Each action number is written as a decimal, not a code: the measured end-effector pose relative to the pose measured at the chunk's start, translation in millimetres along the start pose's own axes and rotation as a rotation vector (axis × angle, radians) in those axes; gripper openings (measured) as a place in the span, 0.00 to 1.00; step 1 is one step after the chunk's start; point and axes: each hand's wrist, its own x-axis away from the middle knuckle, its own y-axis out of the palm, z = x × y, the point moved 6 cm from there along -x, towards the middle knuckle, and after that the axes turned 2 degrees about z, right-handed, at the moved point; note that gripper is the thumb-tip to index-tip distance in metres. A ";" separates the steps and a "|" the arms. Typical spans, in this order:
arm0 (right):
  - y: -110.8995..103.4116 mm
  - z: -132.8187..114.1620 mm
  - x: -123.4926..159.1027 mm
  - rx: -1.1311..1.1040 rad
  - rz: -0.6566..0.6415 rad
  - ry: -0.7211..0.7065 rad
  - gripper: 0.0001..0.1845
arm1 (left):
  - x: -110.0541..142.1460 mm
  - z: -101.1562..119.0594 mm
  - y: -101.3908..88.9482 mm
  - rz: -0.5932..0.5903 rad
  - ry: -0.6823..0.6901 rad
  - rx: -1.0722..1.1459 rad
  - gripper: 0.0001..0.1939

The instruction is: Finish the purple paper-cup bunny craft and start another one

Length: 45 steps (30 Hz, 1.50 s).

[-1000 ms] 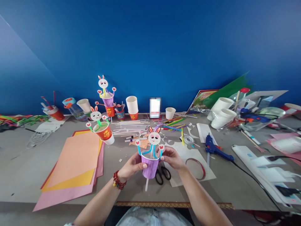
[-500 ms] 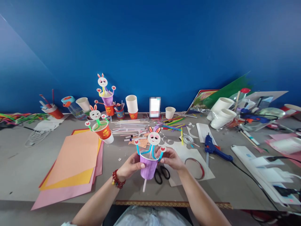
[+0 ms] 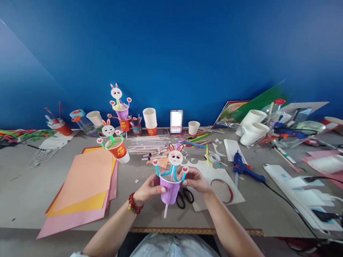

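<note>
Between my hands is a purple paper cup (image 3: 169, 192) with a white straw (image 3: 165, 210) sticking out of its bottom. A white rabbit face (image 3: 175, 157) with pink-lined ears rises from the cup, flanked by blue bent straws (image 3: 157, 172) tipped with round paws bearing red hearts. My left hand (image 3: 150, 187) grips the cup's left side, thumb across the front. My right hand (image 3: 197, 180) is closed at the right rim, near the right paw; its fingertips are partly hidden behind it. Black-handled scissors (image 3: 184, 198) lie on the table just behind the cup.
Coloured paper sheets (image 3: 83, 182) lie at left. Finished rabbit cups (image 3: 115, 148) stand beyond them. Loose straws (image 3: 150, 142) and paper scraps spread across the middle. At right are a blue glue gun (image 3: 245, 169), a power strip (image 3: 294, 196) with cords, and a roll of tape (image 3: 214, 158).
Almost nothing differs. Both hands keep hold of the purple cup, which has shifted only very slightly, with its bottom straw a touch to the right.
</note>
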 end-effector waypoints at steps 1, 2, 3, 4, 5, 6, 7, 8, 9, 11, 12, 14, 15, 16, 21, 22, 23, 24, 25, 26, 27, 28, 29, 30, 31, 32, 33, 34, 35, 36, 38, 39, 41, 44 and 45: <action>-0.5 0.9 0.3 -0.004 0.002 0.002 0.12 | 0.1 0.1 -0.2 0.003 0.002 -0.001 0.30; -1.3 1.9 0.6 -0.009 0.006 0.001 0.12 | 0.2 0.2 -0.3 0.006 0.002 0.000 0.30; -2.2 2.9 0.9 -0.014 0.012 -0.001 0.13 | 0.4 0.2 -0.7 0.012 0.002 0.003 0.30; -3.4 4.0 1.3 -0.020 0.021 -0.005 0.14 | 0.5 0.4 -1.2 0.019 0.005 0.007 0.30; -4.6 4.9 1.6 -0.027 0.031 -0.009 0.15 | 0.7 0.6 -1.8 0.027 0.010 0.011 0.30; -5.9 5.9 1.9 -0.034 0.041 -0.014 0.16 | 0.8 0.9 -2.4 0.033 0.017 0.014 0.30; -6.9 6.9 2.1 -0.039 0.049 -0.018 0.17 | 0.9 1.2 -3.1 0.039 0.025 0.017 0.30; -7.8 7.7 2.2 -0.043 0.056 -0.022 0.17 | 0.9 1.6 -3.9 0.046 0.036 0.018 0.30; -8.4 8.5 2.1 -0.046 0.062 -0.024 0.18 | 0.8 2.0 -4.5 0.051 0.045 0.016 0.30; -9.3 9.4 1.8 -0.049 0.075 -0.030 0.18 | 0.6 2.3 -5.6 0.059 0.055 0.009 0.30; -9.6 9.6 1.6 -0.049 0.083 -0.032 0.17 | 0.5 2.5 -5.9 0.064 0.058 0.003 0.30; -10.1 9.2 1.3 -0.050 0.100 -0.041 0.17 | 0.3 2.8 -6.5 0.076 0.062 -0.006 0.32; -10.2 8.8 1.1 -0.050 0.108 -0.047 0.17 | 0.3 3.0 -6.9 0.086 0.064 -0.008 0.33; -10.2 8.4 1.0 -0.051 0.115 -0.053 0.18 | 0.3 3.3 -7.6 0.098 0.067 -0.008 0.34; -7.6 7.9 0.6 -0.036 0.134 -0.052 0.17 | 0.1 3.2 -9.2 0.116 0.079 -0.001 0.36; -7.0 7.9 0.5 -0.029 0.137 -0.048 0.15 | 0.0 3.0 -8.8 0.106 0.079 0.000 0.36; -6.7 7.9 0.4 -0.021 0.140 -0.044 0.13 | 0.0 2.8 -8.4 0.097 0.079 -0.002 0.35; -6.5 7.7 0.3 -0.014 0.144 -0.042 0.12 | -0.1 2.6 -8.1 0.089 0.078 -0.004 0.35; -6.7 7.4 0.3 -0.008 0.148 -0.041 0.10 | -0.1 2.5 -7.9 0.084 0.077 -0.006 0.34; -7.0 7.1 0.2 -0.003 0.150 -0.040 0.10 | -0.1 2.2 -7.8 0.079 0.074 -0.008 0.32; -7.4 6.9 0.2 0.001 0.151 -0.040 0.09 | 0.0 2.0 -7.7 0.075 0.072 -0.008 0.31; -7.8 6.8 0.2 0.004 0.150 -0.042 0.09 | 0.1 1.7 -7.6 0.071 0.069 -0.006 0.30; -8.3 6.6 0.2 0.007 0.149 -0.045 0.09 | 0.1 1.4 -7.6 0.067 0.066 -0.004 0.29; -8.6 6.4 0.2 0.009 0.147 -0.048 0.09 | 0.2 1.1 -7.8 0.067 0.063 -0.002 0.28; -8.7 6.3 0.2 0.012 0.144 -0.052 0.09 | 0.2 1.0 -8.1 0.069 0.061 0.001 0.28; -8.7 6.0 0.2 0.016 0.141 -0.055 0.09 | 0.1 0.8 -8.3 0.072 0.058 0.002 0.28; -8.5 5.5 0.2 0.021 0.139 -0.059 0.10 | -0.1 0.8 -8.5 0.076 0.056 0.005 0.28; -8.1 4.8 0.1 0.028 0.136 -0.061 0.10 | -0.4 0.8 -8.4 0.079 0.052 0.009 0.28; -7.7 3.8 0.1 0.036 0.135 -0.063 0.09 | -0.8 1.0 -8.2 0.081 0.050 0.016 0.28; -7.1 2.7 0.0 0.046 0.132 -0.065 0.09 | -1.3 1.3 -7.8 0.081 0.048 0.023 0.28; -5.6 -0.3 0.0 0.066 0.125 -0.069 0.08 | -2.0 2.0 -6.7 0.080 0.047 0.034 0.28; -4.8 -1.8 0.0 0.076 0.120 -0.071 0.09 | -2.2 2.5 -6.0 0.080 0.047 0.038 0.29; -3.1 -4.3 0.0 0.093 0.110 -0.076 0.09 | -2.2 3.1 -4.7 0.075 0.046 0.041 0.29; -0.9 -5.9 0.0 0.111 0.096 -0.080 0.09 | -1.7 3.2 -2.9 0.062 0.035 0.033 0.29; -0.2 -6.0 0.0 0.117 0.090 -0.080 0.09 | -1.4 3.1 -2.6 0.058 0.031 0.028 0.29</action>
